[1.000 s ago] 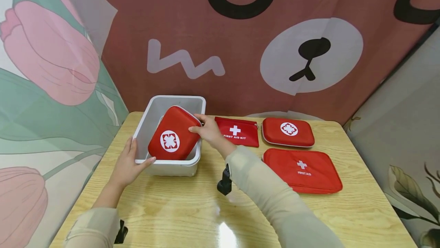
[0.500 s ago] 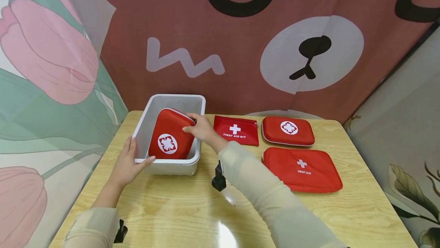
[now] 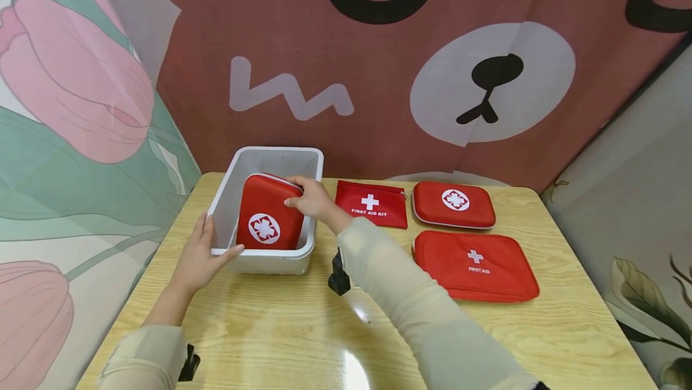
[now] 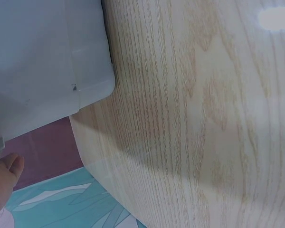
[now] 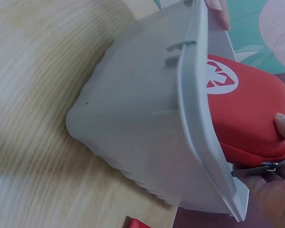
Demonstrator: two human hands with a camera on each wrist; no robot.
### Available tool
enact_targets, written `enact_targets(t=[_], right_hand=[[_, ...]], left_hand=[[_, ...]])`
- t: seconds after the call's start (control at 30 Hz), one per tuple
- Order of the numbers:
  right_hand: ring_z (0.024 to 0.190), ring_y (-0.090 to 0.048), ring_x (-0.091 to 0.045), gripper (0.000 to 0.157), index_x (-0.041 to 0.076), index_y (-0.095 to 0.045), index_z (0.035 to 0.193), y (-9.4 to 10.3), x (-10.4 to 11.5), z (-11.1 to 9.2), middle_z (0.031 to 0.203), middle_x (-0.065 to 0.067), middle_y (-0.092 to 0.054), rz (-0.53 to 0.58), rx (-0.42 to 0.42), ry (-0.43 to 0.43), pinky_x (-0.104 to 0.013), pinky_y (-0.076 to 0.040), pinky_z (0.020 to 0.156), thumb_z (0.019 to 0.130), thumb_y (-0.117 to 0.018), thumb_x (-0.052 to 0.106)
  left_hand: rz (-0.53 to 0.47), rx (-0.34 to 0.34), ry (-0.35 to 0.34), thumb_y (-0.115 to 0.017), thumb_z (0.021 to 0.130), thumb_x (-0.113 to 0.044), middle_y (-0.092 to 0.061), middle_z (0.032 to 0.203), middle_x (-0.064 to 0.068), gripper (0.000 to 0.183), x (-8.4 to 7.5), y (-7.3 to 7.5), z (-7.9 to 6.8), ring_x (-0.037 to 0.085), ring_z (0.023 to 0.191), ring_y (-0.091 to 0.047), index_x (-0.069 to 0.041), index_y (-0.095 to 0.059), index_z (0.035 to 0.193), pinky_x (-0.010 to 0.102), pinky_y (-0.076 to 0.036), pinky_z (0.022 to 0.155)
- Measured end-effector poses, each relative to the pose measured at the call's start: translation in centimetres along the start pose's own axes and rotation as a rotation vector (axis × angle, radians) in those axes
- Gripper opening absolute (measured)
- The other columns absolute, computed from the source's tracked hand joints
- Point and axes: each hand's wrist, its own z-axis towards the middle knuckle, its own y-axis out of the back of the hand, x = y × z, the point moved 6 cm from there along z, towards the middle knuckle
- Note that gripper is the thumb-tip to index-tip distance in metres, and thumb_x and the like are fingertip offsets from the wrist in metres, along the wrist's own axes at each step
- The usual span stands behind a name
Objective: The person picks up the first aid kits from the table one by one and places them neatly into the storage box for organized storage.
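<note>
A red hard-shell first aid case (image 3: 278, 207) with a white round emblem stands tilted inside the white plastic bin (image 3: 273, 264). My right hand (image 3: 315, 199) pinches its upper right corner, thumb on the front face and fingers behind. In the right wrist view the zipper pull (image 5: 270, 166) hangs beside those fingers, and the lower part of the case (image 5: 249, 107) is hidden by the bin's wall. My left hand (image 3: 199, 258) grips the bin's near left corner, thumb over the front rim and fingers along the left side.
Right of the bin lie a flat red first aid pouch (image 3: 370, 205), another red hard case (image 3: 454, 205) and a larger red first aid bag (image 3: 476, 267). They rest on the wooden table (image 3: 281, 330). A printed bear curtain (image 3: 373, 131) hangs behind the table's back edge.
The red case has turned more upright and sunk slightly deeper into the bin. My right hand has moved left with it. The left hand stays on the bin's corner.
</note>
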Motion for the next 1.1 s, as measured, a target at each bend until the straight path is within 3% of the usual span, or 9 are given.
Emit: enact_targets(t=[0.67, 0.87, 1.1], right_hand=[[0.082, -0.053, -0.015, 0.044, 0.008, -0.049, 0.121, -2.0, 0.2, 0.3, 0.101, -0.005, -0.057, 0.017, 0.084, 0.059, -0.02, -0.045, 0.067, 0.079, -0.059, 0.003], [0.088, -0.05, -0.016, 0.05, 0.01, -0.046, 0.125, -2.5, 0.4, 0.5, 0.106, -0.005, -0.054, -0.071, 0.137, 0.073, -0.021, -0.044, 0.069, 0.078, -0.059, -0.001], [0.106, -0.043, -0.018, 0.059, 0.011, -0.036, 0.132, -2.6, 0.7, 0.5, 0.126, -0.006, -0.043, -0.256, 0.155, 0.107, -0.025, -0.038, 0.085, 0.078, -0.059, 0.0]], left_hand=[[0.0, -0.001, 0.009, -0.06, 0.074, -0.046, -0.009, 0.138, 0.027, 0.095, 0.1, 0.1, 0.1, 0.049, 0.116, -0.021, 0.007, -0.009, 0.135, 0.063, -0.026, 0.085], [-0.003, 0.014, 0.023, -0.06, 0.074, -0.048, -0.009, 0.138, 0.027, 0.096, 0.3, -0.1, -0.1, 0.048, 0.116, -0.022, 0.006, -0.009, 0.135, 0.062, -0.028, 0.083], [-0.021, 0.018, 0.025, -0.059, 0.074, -0.048, -0.008, 0.138, 0.026, 0.096, 0.3, -0.3, 0.1, 0.047, 0.116, -0.022, 0.004, -0.007, 0.136, 0.061, -0.031, 0.082]])
